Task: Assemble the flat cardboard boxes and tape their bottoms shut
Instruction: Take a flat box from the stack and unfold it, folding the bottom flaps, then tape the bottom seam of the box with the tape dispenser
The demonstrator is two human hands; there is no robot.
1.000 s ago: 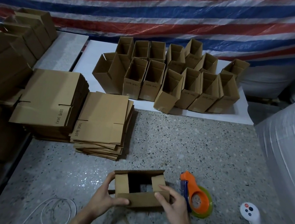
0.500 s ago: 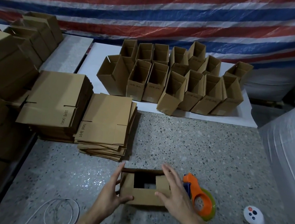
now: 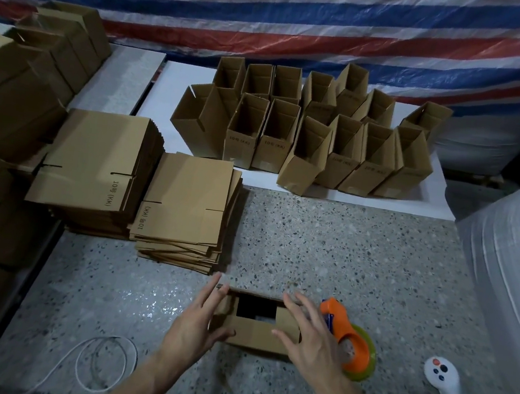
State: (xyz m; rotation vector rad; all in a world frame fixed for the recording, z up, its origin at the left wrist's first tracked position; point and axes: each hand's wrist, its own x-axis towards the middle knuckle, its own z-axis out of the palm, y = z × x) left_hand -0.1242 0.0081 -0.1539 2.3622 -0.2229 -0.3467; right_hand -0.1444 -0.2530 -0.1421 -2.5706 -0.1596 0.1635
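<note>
Left hand (image 3: 194, 324), right hand (image 3: 311, 340): fingers splayed straight beside box (image 3: 255, 332), earlier grip released, thumbs touching it.

left hand (image 3: 195, 324): fingers (image 3: 209, 292) straight, spread | right hand (image 3: 312, 344): fingers straight, spread, palm down

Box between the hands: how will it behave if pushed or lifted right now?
Probably light: the box is thin corrugated card and looks empty. Likely to skew or slide under a side push, since its top flaps are untaped with a gap open. Unlikely to roll: flat faces on the speckled surface.
</note>
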